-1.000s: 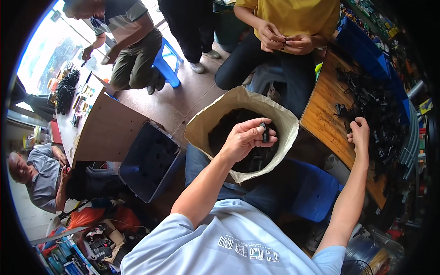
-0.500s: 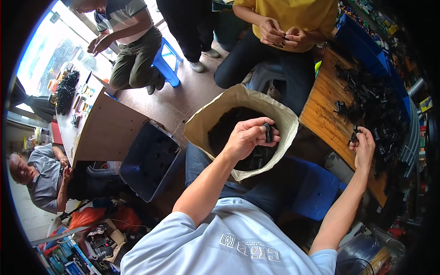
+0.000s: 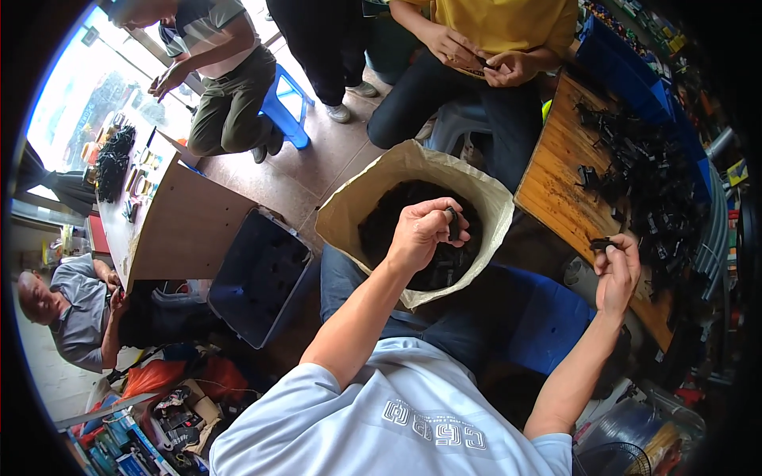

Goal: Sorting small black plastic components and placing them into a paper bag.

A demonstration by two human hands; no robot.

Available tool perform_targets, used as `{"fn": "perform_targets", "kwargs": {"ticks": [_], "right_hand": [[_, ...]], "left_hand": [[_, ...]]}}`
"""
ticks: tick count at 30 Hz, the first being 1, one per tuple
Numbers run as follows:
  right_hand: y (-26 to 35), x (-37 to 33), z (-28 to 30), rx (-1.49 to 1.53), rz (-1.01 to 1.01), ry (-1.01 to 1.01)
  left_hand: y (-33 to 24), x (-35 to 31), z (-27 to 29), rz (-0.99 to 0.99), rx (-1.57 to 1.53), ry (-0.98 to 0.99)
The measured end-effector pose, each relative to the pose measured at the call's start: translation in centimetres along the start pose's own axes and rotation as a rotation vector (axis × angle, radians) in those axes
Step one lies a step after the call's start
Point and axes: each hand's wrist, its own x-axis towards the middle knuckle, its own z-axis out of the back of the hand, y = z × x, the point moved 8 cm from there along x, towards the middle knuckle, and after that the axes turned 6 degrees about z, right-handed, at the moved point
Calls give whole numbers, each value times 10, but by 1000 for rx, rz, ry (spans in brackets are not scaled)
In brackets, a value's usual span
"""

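My left hand (image 3: 427,232) hovers over the mouth of a pale woven sack (image 3: 337,208), its fingers closed around a small black plastic part (image 3: 453,224). Dark pieces fill the bottom of the sack, and the hand hides some of them. Off to the right, my right hand (image 3: 617,274) pinches another black plastic piece (image 3: 605,243) between thumb and fingers, near the edge of the wooden table (image 3: 556,170). A heap of similar black parts (image 3: 655,186) is spread over that table, just beyond the right hand.
A blue stool (image 3: 548,325) stands below the table's near edge. Left of the sack is a dark blue bin (image 3: 262,278) beside a desk (image 3: 186,214). A person in yellow (image 3: 496,32) sits across, handling a small dark thing. Other people are at the left.
My right hand has drawn back from the heap toward me, carrying a black piece. My left hand has shifted slightly left, still holding its part over the sack.
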Motion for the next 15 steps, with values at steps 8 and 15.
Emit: {"fn": "perform_targets", "kwargs": {"ticks": [8, 15], "right_hand": [[-12, -26, -63, 198, -47, 192], [-33, -42, -126, 257, -73, 352]], "left_hand": [[6, 0, 5, 21, -17, -31], [7, -1, -10, 51, 127, 75]]}}
